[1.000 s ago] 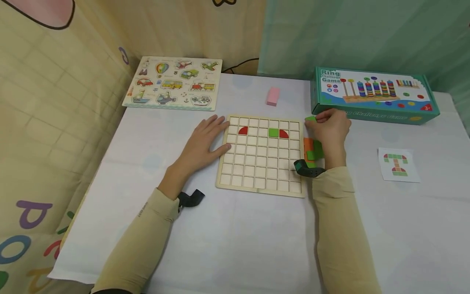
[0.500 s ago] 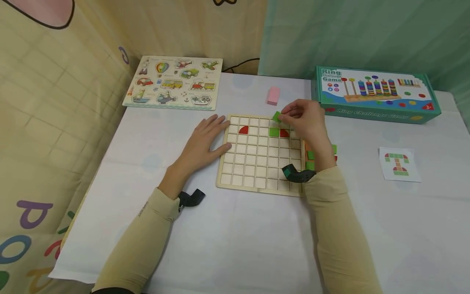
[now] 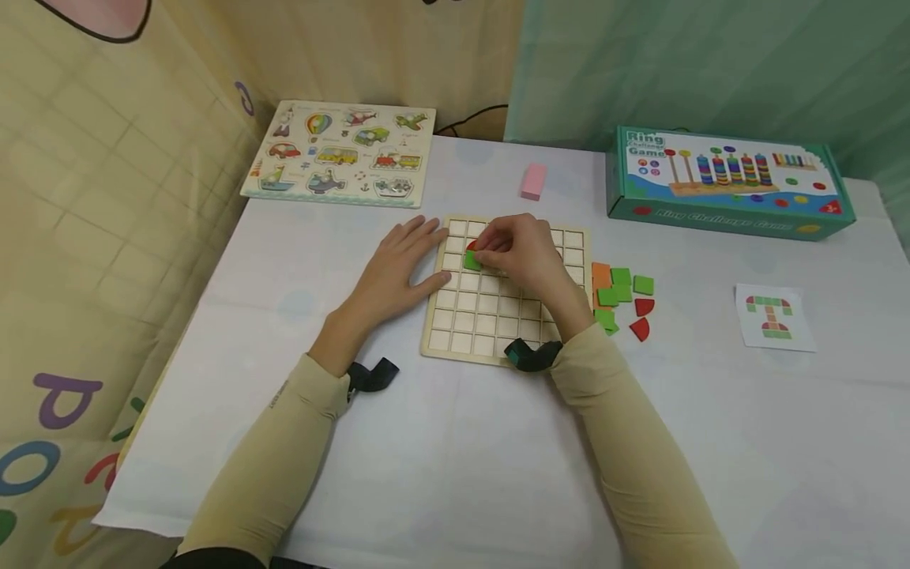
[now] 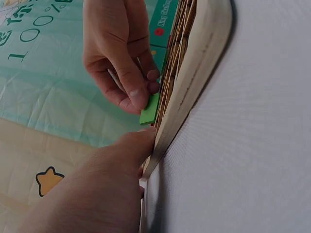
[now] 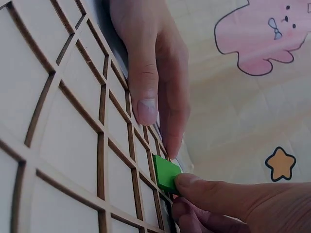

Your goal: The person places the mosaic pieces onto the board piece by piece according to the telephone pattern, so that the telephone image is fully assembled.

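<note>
Pinching green tile [image 3: 471, 261] by one edge with fingers of right hand [image 3: 524, 249] over grid board [image 3: 462, 321], near red piece [image 3: 472, 246], probably to keep remainder clear. Resting left hand [image 3: 394, 257], with fingers outstretched, at board's edge, presumably for steadiness.

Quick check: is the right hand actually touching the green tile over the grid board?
Touching. The right wrist view shows it: the right hand pinches the green tile near one corner, thumb tip against it, no gap.

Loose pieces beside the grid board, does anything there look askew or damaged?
No damage shows. The green squares lie at differing angles, one seemingly overlapping orange pieces, untidy beside the neat grid board.
</note>
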`<control>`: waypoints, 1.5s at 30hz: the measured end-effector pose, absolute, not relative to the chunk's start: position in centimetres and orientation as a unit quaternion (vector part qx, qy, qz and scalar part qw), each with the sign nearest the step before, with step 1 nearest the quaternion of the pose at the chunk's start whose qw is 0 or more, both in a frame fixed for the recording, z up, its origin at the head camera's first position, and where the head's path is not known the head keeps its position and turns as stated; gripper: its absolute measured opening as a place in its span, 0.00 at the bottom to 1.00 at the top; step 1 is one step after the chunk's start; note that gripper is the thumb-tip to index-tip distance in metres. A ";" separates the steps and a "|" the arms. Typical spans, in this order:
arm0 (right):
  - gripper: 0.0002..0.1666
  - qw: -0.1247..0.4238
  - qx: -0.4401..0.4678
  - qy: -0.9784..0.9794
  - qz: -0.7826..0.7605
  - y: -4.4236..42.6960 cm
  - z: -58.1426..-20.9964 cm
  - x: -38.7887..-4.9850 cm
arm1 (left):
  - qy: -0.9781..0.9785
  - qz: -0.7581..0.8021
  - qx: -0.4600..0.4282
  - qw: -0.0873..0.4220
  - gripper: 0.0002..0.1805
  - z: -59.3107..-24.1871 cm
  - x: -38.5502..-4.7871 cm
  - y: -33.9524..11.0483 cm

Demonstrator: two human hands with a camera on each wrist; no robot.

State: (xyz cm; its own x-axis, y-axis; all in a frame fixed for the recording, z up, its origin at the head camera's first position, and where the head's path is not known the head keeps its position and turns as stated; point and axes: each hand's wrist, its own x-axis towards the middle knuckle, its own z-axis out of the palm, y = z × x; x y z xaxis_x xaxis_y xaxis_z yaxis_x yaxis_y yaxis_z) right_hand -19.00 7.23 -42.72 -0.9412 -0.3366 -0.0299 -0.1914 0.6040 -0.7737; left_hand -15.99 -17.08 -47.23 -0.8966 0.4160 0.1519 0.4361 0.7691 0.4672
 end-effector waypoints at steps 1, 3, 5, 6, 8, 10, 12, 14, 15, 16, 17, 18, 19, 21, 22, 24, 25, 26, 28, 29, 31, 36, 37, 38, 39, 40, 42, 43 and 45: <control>0.04 0.083 -0.150 0.895 -0.412 7.1 -42.7 -19.0 | -0.940 -0.254 -0.227 0.021 0.38 -47.2 -16.0 -17.1; 0.03 0.079 -0.152 0.900 -0.401 6.9 -42.5 -18.9 | -0.940 -0.255 -0.227 0.023 0.38 -47.1 -16.0 -17.1; 0.04 0.071 -0.162 0.904 -0.389 6.9 -42.5 -18.9 | -0.939 -0.256 -0.227 0.023 0.38 -47.1 -16.0 -17.2; 0.04 0.069 -0.170 0.905 -0.384 6.8 -42.5 -18.9 | -0.940 -0.255 -0.227 0.022 0.38 -47.1 -16.0 -17.2; 0.05 0.067 -0.195 0.904 -0.375 6.8 -42.4 -19.0 | -0.940 -0.255 -0.228 0.022 0.38 -47.1 -16.0 -17.2; 0.08 0.069 -0.223 0.903 -0.362 6.8 -42.3 -19.0 | -0.940 -0.254 -0.229 0.023 0.38 -47.0 -16.0 -17.1; 0.10 0.074 -0.246 0.903 -0.345 6.8 -42.2 -19.0 | -0.939 -0.253 -0.230 0.025 0.38 -47.0 -16.0 -17.1; 0.11 0.080 -0.262 0.904 -0.329 6.8 -42.0 -19.0 | -0.939 -0.254 -0.230 0.027 0.38 -47.0 -16.0 -17.1; 0.11 0.081 -0.264 0.905 -0.324 7.0 -42.0 -19.0 | -0.939 -0.254 -0.229 0.026 0.38 -47.1 -16.1 -17.1; 0.10 0.082 -0.261 0.906 -0.323 7.2 -41.9 -19.0 | -0.939 -0.255 -0.228 0.026 0.38 -47.2 -16.0 -17.1; 0.10 0.083 -0.257 0.907 -0.324 7.4 -41.7 -18.9 | -0.940 -0.255 -0.226 0.025 0.38 -47.3 -16.0 -17.0; 0.09 0.079 -0.252 0.907 -0.326 7.7 -41.6 -18.9 | -0.940 -0.255 -0.224 0.023 0.38 -47.3 -16.0 -17.0; 0.08 0.075 -0.246 0.908 -0.330 8.0 -41.5 -18.8 | -0.941 -0.255 -0.222 0.022 0.38 -47.5 -15.9 -17.1; 0.08 0.068 -0.231 0.908 -0.342 9.2 -41.3 -18.7 | -0.941 -0.258 -0.219 0.022 0.38 -47.7 -15.8 -17.0; 0.08 0.065 -0.221 0.909 -0.347 10.1 -41.3 -18.6 | -0.941 -0.260 -0.218 0.022 0.38 -47.8 -15.8 -17.0; 0.09 0.059 -0.199 0.913 -0.351 12.3 -41.4 -18.2 | -0.942 -0.258 -0.215 0.020 0.38 -48.1 -15.8 -17.0; 0.10 0.060 -0.184 0.915 -0.354 13.6 -41.6 -18.0 | -0.942 -0.258 -0.214 0.019 0.38 -48.2 -15.8 -17.0; 0.11 0.062 -0.168 0.918 -0.355 14.9 -41.7 -17.8 | -0.943 -0.257 -0.212 0.016 0.38 -48.2 -15.7 -16.9; 0.14 0.066 -0.127 0.925 -0.351 17.6 -41.8 -17.3 | -0.944 -0.254 -0.210 0.011 0.39 -48.3 -15.7 -16.8; 0.15 0.067 -0.109 0.930 -0.344 18.7 -41.8 -17.1 | -0.944 -0.253 -0.211 0.010 0.39 -48.2 -15.7 -16.8; 0.18 0.071 -0.085 0.938 -0.329 20.6 -41.8 -16.8 | -0.943 -0.255 -0.213 0.010 0.39 -48.1 -15.8 -16.7; 0.25 0.104 -0.072 0.945 -0.301 22.7 -42.0 -17.1 | -0.944 -0.250 -0.213 0.004 0.40 -47.8 -15.8 -16.8; 0.26 0.113 -0.073 0.944 -0.302 22.8 -42.1 -17.1 | -0.945 -0.249 -0.212 0.002 0.40 -47.7 -15.8 -16.9; 0.26 0.120 -0.074 0.943 -0.302 22.8 -42.2 -17.2 | -0.946 -0.247 -0.212 0.001 0.40 -47.6 -15.8 -16.9; 0.26 0.125 -0.075 0.943 -0.301 22.8 -42.3 -17.3 | -0.946 -0.247 -0.212 0.001 0.40 -47.6 -15.8 -17.0; 0.25 0.128 -0.076 0.942 -0.300 22.7 -42.4 -17.3 | -0.945 -0.247 -0.213 0.001 0.40 -47.5 -15.7 -17.0; 0.24 0.130 -0.077 0.942 -0.300 22.7 -42.5 -17.3 | -0.944 -0.249 -0.216 0.004 0.39 -47.3 -15.8 -17.1; 0.23 0.130 -0.078 0.941 -0.302 22.7 -42.5 -17.3 | -0.944 -0.249 -0.217 0.005 0.39 -47.3 -15.8 -17.1; 0.22 0.127 -0.081 0.940 -0.305 22.7 -42.3 -17.3 | -0.943 -0.251 -0.220 0.008 0.39 -47.2 -15.8 -17.1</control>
